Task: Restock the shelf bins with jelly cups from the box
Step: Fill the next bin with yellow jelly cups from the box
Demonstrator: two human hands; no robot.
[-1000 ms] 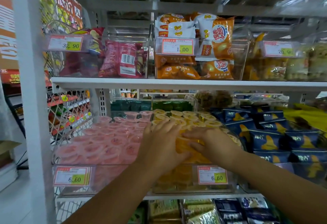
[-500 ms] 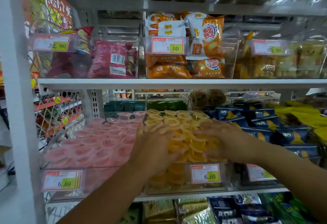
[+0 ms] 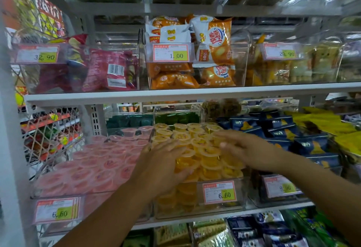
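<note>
1. Yellow jelly cups (image 3: 197,145) fill the clear bin (image 3: 195,207) in the middle of the lower shelf, heaped above its rim. A price tag marked 6.60 (image 3: 219,192) hangs on the bin's front wall.
2. Left hand (image 3: 162,161): laid flat on the front left of the heap, fingers straight and together, pressing on the cups and gripping none.
3. Right hand (image 3: 248,147): spread over the right upper part of the heap, fingers extended and resting on the cups, holding nothing.
4. Pink jelly cups (image 3: 93,166) fill the bin just beside, to the left, which carries its own 6.60 tag (image 3: 57,210).
5. Blue packets (image 3: 308,143) stand in rows in the bin to the right of the yellow cups.
6. Assorted packets (image 3: 211,235) lie on the level beneath the shelf; their labels are too blurred to read.
7. Dark green packs (image 3: 175,119) sit behind the two jelly bins, further back.
8. On the white shelf board (image 3: 175,94) above stand clear bins: red packets (image 3: 109,71) at left, orange snack packets (image 3: 214,51) in the middle behind a tag marked 1.00 (image 3: 171,52).
</note>
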